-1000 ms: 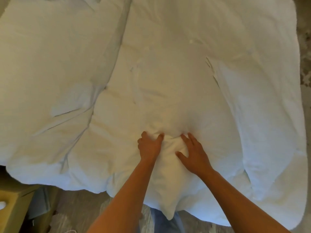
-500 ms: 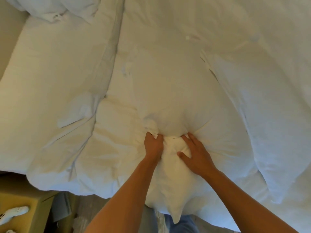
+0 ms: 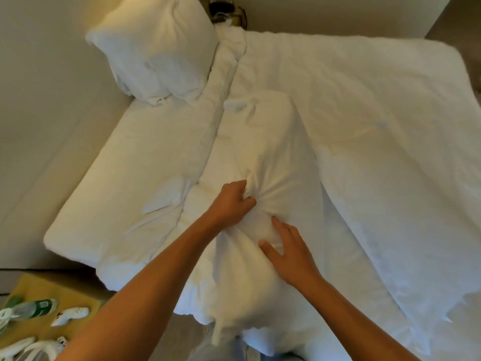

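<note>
A white pillow in its case (image 3: 263, 157) lies lengthwise on the white bed (image 3: 125, 183), its near end hanging over the bed's edge. My left hand (image 3: 231, 201) grips a bunch of the pillowcase fabric at the pillow's middle, fingers curled into the gathered folds. My right hand (image 3: 289, 254) presses on the pillow just below, with its fingers straight and spread and the thumb pointing left.
A second white pillow (image 3: 158, 48) leans on the wall at the head of the bed. A white duvet (image 3: 385, 142) covers the bed's right side. At lower left a yellow stand (image 3: 39, 290) holds a plastic bottle (image 3: 33, 310) and white controllers (image 3: 70, 315).
The view has tilted up, so the far pillow and wall show. My left hand has moved farther up the pillow and bunched more fabric. My right hand stays pressed on it.
</note>
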A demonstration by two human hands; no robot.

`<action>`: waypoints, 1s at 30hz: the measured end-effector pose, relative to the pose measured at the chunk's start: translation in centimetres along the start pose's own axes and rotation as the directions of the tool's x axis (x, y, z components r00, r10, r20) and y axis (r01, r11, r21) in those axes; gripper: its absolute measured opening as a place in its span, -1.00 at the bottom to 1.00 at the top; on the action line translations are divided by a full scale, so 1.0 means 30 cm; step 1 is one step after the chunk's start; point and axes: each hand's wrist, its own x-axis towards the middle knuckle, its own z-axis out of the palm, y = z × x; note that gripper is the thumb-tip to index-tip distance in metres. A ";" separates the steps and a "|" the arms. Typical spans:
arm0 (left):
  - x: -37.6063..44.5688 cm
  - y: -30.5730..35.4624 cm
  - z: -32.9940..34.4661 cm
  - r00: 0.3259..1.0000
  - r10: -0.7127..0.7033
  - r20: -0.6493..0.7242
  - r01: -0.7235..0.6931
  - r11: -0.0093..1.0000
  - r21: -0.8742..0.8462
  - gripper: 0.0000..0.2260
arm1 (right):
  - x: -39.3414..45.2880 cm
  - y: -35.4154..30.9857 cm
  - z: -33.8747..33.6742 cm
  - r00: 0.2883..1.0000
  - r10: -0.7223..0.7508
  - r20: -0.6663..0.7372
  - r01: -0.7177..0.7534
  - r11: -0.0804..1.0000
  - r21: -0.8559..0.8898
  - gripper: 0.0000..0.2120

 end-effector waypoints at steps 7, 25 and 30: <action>-0.169 0.066 -0.232 0.980 0.164 0.112 -0.197 0.888 0.417 -0.88 | 0.055 -0.197 -0.198 0.864 -0.335 -0.376 0.320 0.942 -0.102 -0.46; -0.495 -0.299 -0.248 0.975 -0.063 -0.212 0.140 0.917 0.373 -0.81 | 0.519 -0.472 -0.080 0.588 -0.630 0.507 0.802 0.371 -0.468 -0.52; -0.460 -0.303 -0.250 0.942 -0.133 -0.307 0.223 0.934 0.278 -0.77 | 0.521 -0.459 -0.077 0.624 -0.641 0.446 0.776 0.447 -0.445 -0.63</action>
